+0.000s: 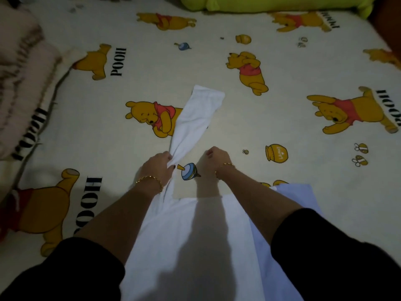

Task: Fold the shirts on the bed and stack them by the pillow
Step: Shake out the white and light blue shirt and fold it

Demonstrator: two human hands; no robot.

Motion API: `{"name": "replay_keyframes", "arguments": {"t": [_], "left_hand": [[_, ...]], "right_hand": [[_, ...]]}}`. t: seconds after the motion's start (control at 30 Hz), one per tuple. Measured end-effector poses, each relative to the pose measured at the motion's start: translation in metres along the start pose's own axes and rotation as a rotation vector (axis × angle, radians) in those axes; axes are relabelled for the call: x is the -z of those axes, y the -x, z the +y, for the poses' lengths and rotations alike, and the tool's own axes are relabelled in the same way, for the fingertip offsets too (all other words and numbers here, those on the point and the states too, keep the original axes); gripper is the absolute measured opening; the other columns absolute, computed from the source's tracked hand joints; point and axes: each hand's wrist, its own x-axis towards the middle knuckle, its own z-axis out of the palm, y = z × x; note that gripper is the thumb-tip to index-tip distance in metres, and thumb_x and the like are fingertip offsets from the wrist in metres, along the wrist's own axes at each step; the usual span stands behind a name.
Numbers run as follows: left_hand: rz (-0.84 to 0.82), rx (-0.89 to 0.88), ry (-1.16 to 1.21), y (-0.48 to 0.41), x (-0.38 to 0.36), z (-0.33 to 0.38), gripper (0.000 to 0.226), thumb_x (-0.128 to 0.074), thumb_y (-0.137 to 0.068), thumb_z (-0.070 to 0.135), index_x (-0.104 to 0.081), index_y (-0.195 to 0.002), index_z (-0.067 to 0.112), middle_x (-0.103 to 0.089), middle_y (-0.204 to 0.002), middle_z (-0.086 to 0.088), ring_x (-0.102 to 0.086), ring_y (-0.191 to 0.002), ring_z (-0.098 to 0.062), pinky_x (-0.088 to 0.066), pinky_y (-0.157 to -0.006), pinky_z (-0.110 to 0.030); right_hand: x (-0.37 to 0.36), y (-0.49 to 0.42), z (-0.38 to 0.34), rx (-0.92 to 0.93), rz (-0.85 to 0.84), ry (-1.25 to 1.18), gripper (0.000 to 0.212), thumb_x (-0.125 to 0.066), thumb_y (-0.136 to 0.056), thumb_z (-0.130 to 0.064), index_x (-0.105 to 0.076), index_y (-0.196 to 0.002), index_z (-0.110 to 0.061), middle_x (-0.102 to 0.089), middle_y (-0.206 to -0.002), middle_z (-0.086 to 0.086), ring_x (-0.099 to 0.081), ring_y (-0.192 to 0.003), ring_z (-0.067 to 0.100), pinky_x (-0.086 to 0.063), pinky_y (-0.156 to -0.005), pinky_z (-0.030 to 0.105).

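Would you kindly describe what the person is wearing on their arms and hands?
The left sleeve and right sleeve are black, ending near the elbows. The left hand and right hand each have a gold chain bracelet at the wrist; nails look dark-painted.

A home bedroom: cartoon-bear-printed bed (195, 66) with a green bolster (271, 3).

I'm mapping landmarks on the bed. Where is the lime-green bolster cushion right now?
In the head view, the lime-green bolster cushion lies along the bed's far edge, right of centre. It is well beyond the white shirt spread near the person.
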Motion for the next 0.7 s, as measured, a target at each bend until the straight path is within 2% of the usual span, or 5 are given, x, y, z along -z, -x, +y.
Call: {"name": "replay_keyframes", "arguments": {"t": [0.2,0.43,0.53,0.63,0.7], "left_hand": [[0.160,0.287,0.430,-0.009,0.024,-0.024,0.010,-0.054,-0.090,0.021,-0.047,-0.092,0.013,-0.062,-0.093,-0.018,-0.059,-0.082,-0.035,-0.048,-0.070,-0.038],[0.016,0.438,0.524,-0.009,0.042,-0.066,0.023,-0.057,-0.089,0.015,-0.058,-0.111,0.008,-0.061,-0.115,-0.013,-0.055,-0.100,-0.027,-0.037,-0.079,-0.025],[-0.059,0.398,0.520,-0.014,0.040,-0.062,0.024,-0.064,-0.086,0.024,-0.058,-0.106,0.012,-0.062,-0.104,-0.007,-0.055,-0.092,-0.022,-0.037,-0.073,-0.023],[-0.043,0.371,0.567,-0.025,0.041,-0.048,0.039,-0.074,-0.079,0.028,-0.054,-0.109,0.013,-0.057,-0.095,-0.003,-0.053,-0.085,-0.016,-0.037,-0.058,-0.016],[-0.051,0.333,0.587,-0.034,0.042,-0.037,0.043,-0.076,-0.077,0.030,-0.052,-0.109,0.015,-0.058,-0.095,-0.003,-0.053,-0.084,-0.015,-0.035,-0.055,-0.014]], "right_hand": [[-0.025,-0.041,-0.024,-0.137,0.021,-0.344,0.028,-0.047,-0.093,-0.023,-0.063,-0.109,-0.007,-0.067,-0.110,0.017,-0.063,-0.102,0.033,-0.052,-0.090,0.045],[-0.027,-0.046,-0.088,-0.226,-0.095,-0.726,0.011,-0.054,-0.093,-0.011,-0.061,-0.088,-0.003,-0.066,-0.094,0.016,-0.062,-0.071,0.023,-0.055,-0.066,0.033],[-0.023,-0.056,-0.105,-0.187,-0.085,-0.747,0.019,-0.050,-0.098,-0.018,-0.054,-0.110,-0.005,-0.063,-0.101,0.011,-0.061,-0.083,0.026,-0.051,-0.058,0.022],[-0.018,-0.074,-0.111,-0.187,-0.040,-0.849,0.039,-0.046,-0.098,-0.013,-0.043,-0.134,0.001,-0.051,-0.133,0.016,-0.054,-0.114,0.032,-0.047,-0.070,0.030],[-0.014,-0.085,-0.116,-0.194,0.195,-0.780,0.042,-0.052,-0.093,-0.014,-0.042,-0.132,-0.001,-0.051,-0.132,0.015,-0.052,-0.118,0.032,-0.045,-0.080,0.032]]}}
